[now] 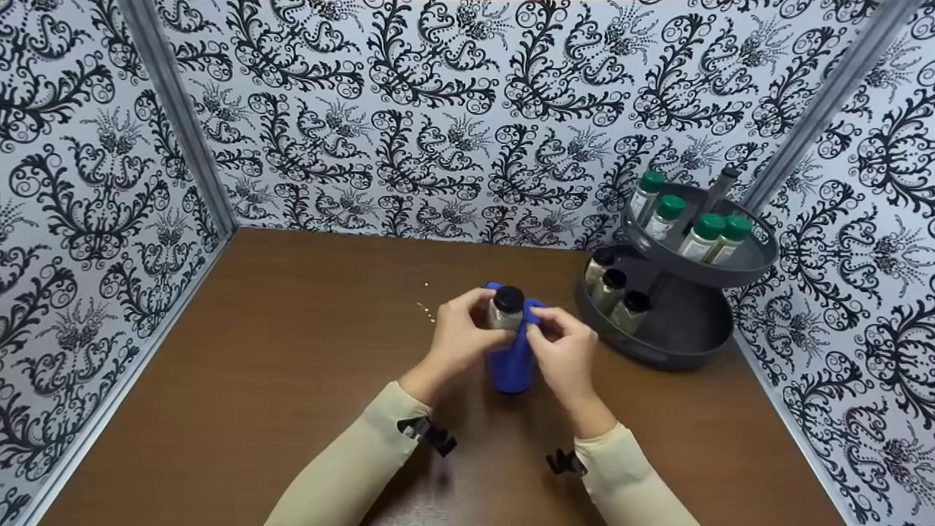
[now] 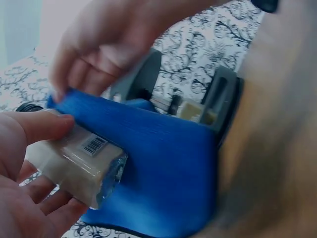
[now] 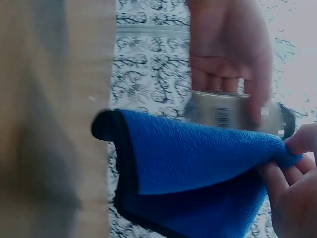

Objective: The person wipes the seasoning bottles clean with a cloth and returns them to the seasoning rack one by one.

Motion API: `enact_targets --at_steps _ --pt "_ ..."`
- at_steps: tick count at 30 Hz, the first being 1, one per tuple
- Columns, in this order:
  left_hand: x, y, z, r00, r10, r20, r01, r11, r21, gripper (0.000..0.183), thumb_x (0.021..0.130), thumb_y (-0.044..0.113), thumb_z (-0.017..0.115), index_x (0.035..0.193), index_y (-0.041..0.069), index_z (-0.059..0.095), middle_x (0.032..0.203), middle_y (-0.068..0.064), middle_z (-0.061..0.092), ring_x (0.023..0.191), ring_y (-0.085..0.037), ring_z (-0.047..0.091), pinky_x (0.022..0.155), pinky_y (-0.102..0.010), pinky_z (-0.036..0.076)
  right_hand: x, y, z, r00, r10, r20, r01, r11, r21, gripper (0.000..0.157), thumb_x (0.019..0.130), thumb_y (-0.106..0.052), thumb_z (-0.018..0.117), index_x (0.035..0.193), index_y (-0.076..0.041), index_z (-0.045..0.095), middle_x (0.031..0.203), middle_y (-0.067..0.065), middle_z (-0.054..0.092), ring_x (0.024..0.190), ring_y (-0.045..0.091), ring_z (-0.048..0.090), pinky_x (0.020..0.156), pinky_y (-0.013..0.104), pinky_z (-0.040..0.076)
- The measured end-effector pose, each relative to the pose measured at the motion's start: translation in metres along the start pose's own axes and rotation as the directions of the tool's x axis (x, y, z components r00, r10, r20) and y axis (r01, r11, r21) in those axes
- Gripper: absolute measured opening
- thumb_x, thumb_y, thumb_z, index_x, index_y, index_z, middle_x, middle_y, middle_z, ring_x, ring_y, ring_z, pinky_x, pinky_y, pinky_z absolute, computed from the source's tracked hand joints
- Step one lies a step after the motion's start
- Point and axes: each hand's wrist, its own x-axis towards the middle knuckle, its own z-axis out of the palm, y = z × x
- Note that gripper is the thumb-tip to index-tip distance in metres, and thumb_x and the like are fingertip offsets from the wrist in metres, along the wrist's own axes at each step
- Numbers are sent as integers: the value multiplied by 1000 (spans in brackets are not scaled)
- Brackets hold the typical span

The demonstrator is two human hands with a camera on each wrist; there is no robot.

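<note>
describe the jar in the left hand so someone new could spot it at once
Over the brown table, left of the dark two-tier rack, a left hand grips a black-lidded jar beside a blue cloth. The rack holds green-lidded jars above and black-lidded jars below; this is the only jar seen outside it.

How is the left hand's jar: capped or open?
Capped: the head view shows the black cap on top of the jar.

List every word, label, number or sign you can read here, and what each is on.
No readable text.
Jar in the left hand: a barcode, its digits too blurred to read.
Green-capped jars: white labels, too small to read.
Other black-capped jars: nothing legible.
</note>
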Motion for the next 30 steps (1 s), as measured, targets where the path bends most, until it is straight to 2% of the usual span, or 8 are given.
enact_targets --at_steps 3,5,10,13,19,23,26,30 --pt "2 5 -6 1000 3 -27 -5 998 -63 50 69 6 92 117 8 77 95 -8 78 81 -13 71 77 -31 60 -5 7 7 997 42 68 -39 999 -35 19 79 11 78 94 -1 82 90 16 81 75 1 68 68 10 54" --pt "4 8 -10 999 7 -42 -10 998 -69 50 70 6 92 117 7 77 96 -8 78 81 -13 71 76 -30 60 -8 11 10 993 57 105 -52 997 -52 19 79 10 78 93 -2 83 89 14 81 74 1 67 68 11 54" --pt "5 10 -12 999 0 -55 -3 999 -54 52 70 6 93 119 8 76 97 -7 78 82 -12 71 77 -27 60 -11 13 11 990 65 126 -59 997 -55 18 79 7 79 92 -6 83 87 11 81 74 4 68 68 13 54" --pt "4 7 -11 999 -2 -43 0 999 -54 52 70 7 94 119 9 77 98 -8 79 83 -13 72 77 -29 61 -9 11 9 993 64 103 -61 998 -34 18 80 8 79 93 -4 84 88 13 81 76 4 69 69 13 55" --pt "0 -4 -2 1000 -5 3 5 1000 -27 53 69 8 95 119 9 78 98 -6 79 83 -15 72 78 -33 61 -3 -3 -1 1000 20 -13 -18 993 115 17 81 15 75 96 8 80 91 22 79 75 1 68 69 14 57" --pt "-2 -9 5 999 4 42 -4 1000 12 55 67 8 94 119 9 78 96 -6 79 82 -14 70 78 -37 61 3 -13 -11 995 -39 -96 58 979 196 18 81 18 73 98 13 78 90 8 80 75 3 70 69 16 58" --pt "-2 -11 9 998 -6 68 5 1000 24 55 67 9 93 120 9 78 95 -5 79 81 -13 70 78 -37 61 5 -15 -15 990 -73 -120 98 970 224 19 82 18 73 100 15 77 93 -5 80 76 4 72 69 17 59" --pt "-2 -11 10 997 -26 72 26 1000 3 53 68 8 93 119 9 78 95 -5 79 82 -16 71 78 -33 60 6 -11 -13 991 -83 -106 104 971 214 20 82 18 74 100 12 78 93 1 80 76 4 72 69 17 60"
